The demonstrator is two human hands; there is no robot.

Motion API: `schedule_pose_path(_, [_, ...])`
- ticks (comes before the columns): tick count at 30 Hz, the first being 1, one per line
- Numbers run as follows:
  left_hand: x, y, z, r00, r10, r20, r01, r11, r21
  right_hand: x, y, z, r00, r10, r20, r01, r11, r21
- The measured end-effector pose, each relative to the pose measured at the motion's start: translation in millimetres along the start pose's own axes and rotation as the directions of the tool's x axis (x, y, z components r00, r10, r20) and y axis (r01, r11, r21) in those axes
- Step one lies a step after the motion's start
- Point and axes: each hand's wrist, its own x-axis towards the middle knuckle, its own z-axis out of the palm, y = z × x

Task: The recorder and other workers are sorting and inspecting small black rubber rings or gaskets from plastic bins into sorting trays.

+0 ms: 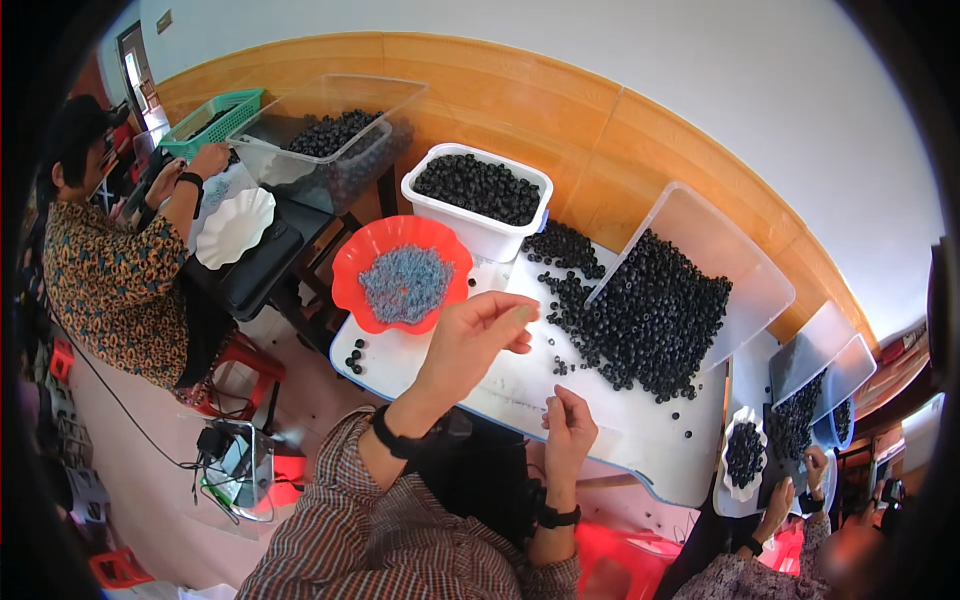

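Note:
My left hand (478,345) is raised over the white table (640,440), thumb and fingertips pinched together. Lower and to its right, near the table's front edge, my right hand (570,428) is closed with its thumb and finger together. Whatever either pinch holds is too small to make out. Just left of my left hand stands a red scalloped bowl (345,262) with many tiny blue-grey pieces (405,285) in it. Beyond my right hand, small black round parts (660,310) spill in a heap from a tipped clear plastic bin (755,280).
A white tub (470,228) full of black parts stands behind the bowl. Several loose black parts (355,357) lie at the table's left. One co-worker (115,270) sits at left beside a white scalloped dish (235,228); another person's hands (780,505) work at lower right.

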Motion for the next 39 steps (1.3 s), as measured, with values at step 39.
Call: schedule_pose_path(39, [-109.0,121.9,57.9,0.57,0.511,0.643,-0.141,0.832,-0.536,-57.7,-87.7,5.4,0.893,-0.431,0.124,0.446,0.884,-0.14])
